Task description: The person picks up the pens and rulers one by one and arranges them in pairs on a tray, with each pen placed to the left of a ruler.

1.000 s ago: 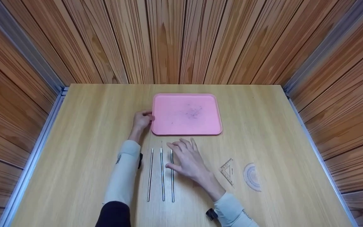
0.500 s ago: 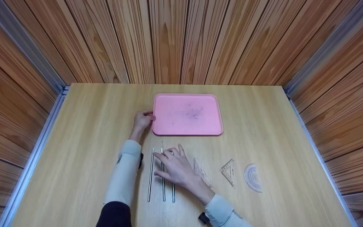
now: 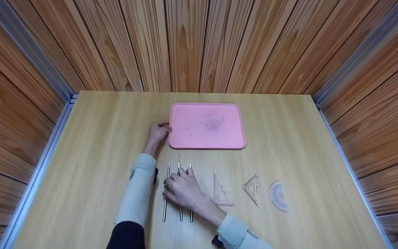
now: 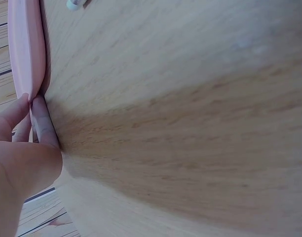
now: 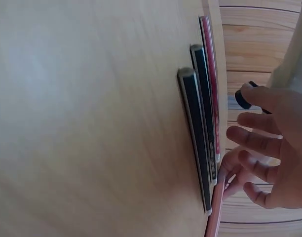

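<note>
1. At the near edge of the table (image 3: 92,173), three thin rods (image 3: 180,211) lie side by side, running near to far, where they lay a second ago
2. Over them sits the right hand (image 3: 182,189), which has drawn back toward the person and slid left since a second ago; then it lay flat and spread at the rods' right, now its fingers are bent down across the rods, fingertips (image 3: 171,178) at the left one
3. In the right wrist view the fingers are loosely curled beside the dark rod ends (image 5: 195,123); I cannot tell whether they have closed on a rod or only rest on them, so I judge the hand is about to take one, not yet lifting
4. Just right of that hand a clear set square (image 3: 222,192) is now uncovered; a smaller one (image 3: 250,188) and a protractor (image 3: 277,195) lie further right, unmoved
5. Farther off, the left hand (image 3: 157,132) has stayed at the left edge of the pink tray (image 3: 207,125); the left wrist view shows thumb and fingers pinching its rim (image 4: 26,49), steadying it
6. The tray itself holds nothing and has not shifted on the table
</note>
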Motion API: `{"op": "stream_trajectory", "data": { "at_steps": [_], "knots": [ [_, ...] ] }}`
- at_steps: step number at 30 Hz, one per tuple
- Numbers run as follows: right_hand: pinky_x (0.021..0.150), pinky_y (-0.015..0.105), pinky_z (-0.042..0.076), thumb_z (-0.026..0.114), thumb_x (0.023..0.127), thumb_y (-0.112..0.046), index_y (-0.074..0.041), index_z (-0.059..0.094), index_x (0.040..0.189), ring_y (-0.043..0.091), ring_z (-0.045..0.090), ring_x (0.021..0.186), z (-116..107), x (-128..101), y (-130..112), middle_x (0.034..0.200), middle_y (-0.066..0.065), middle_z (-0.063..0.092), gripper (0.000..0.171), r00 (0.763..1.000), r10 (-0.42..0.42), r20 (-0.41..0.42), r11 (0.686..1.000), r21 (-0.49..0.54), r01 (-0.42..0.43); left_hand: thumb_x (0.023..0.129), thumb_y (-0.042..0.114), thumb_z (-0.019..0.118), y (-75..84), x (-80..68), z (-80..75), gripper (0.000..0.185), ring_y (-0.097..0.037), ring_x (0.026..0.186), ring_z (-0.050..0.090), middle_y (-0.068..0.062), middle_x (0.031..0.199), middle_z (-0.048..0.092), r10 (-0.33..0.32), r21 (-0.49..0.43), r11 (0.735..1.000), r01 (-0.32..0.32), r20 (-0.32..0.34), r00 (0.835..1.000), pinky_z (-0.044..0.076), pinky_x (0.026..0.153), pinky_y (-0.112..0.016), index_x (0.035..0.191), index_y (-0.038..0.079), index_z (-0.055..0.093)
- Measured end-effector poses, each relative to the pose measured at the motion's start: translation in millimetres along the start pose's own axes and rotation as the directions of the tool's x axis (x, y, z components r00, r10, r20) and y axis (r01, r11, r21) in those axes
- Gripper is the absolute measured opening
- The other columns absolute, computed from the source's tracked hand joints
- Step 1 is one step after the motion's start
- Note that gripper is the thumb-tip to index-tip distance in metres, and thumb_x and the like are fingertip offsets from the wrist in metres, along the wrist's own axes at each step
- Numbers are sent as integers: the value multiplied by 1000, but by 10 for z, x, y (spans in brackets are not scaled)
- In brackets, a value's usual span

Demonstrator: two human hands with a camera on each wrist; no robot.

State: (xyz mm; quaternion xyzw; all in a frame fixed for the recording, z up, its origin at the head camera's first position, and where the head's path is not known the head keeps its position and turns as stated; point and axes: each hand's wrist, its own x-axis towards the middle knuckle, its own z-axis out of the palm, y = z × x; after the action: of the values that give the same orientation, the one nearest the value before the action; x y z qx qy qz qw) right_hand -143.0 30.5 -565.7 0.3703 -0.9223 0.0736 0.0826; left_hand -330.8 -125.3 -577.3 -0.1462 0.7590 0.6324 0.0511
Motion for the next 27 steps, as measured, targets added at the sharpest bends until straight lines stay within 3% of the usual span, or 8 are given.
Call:
{"op": "stream_trajectory", "data": {
  "at_steps": [6,12,19,27],
  "knots": [
    [76,37,37,66,89,-46,-21,72,91,18,58,82,55,34,-103,87,-4,70,26,1000,1,22,998,-57,0,89,-3,61,-3,-1,-1,37,-14,79,62,-21,107,69,-5,14,1000,5,-11,1000,53,73,-24,126,-2,65],
    [69,37,36,65,91,-43,-18,72,92,20,57,78,85,90,-181,85,-1,69,27,996,32,81,996,-84,-25,90,-2,60,2,2,-1,38,-18,85,63,-17,106,68,-29,8,1000,29,-4,1000,53,76,-26,127,1,65],
    [65,35,37,69,88,-35,-13,71,89,22,59,76,100,160,-243,82,4,70,22,989,106,105,993,-59,-101,91,-2,60,20,-2,-7,38,-23,93,64,-16,109,67,-41,-3,999,41,9,999,55,83,-32,129,3,64],
    [58,32,32,73,79,-27,-11,69,83,23,60,69,132,217,-258,73,4,70,17,976,198,90,980,4,-199,92,-3,59,18,-5,-8,37,-21,88,65,-19,108,68,-31,-27,999,32,11,999,55,79,-29,128,0,64]
  ]
}}
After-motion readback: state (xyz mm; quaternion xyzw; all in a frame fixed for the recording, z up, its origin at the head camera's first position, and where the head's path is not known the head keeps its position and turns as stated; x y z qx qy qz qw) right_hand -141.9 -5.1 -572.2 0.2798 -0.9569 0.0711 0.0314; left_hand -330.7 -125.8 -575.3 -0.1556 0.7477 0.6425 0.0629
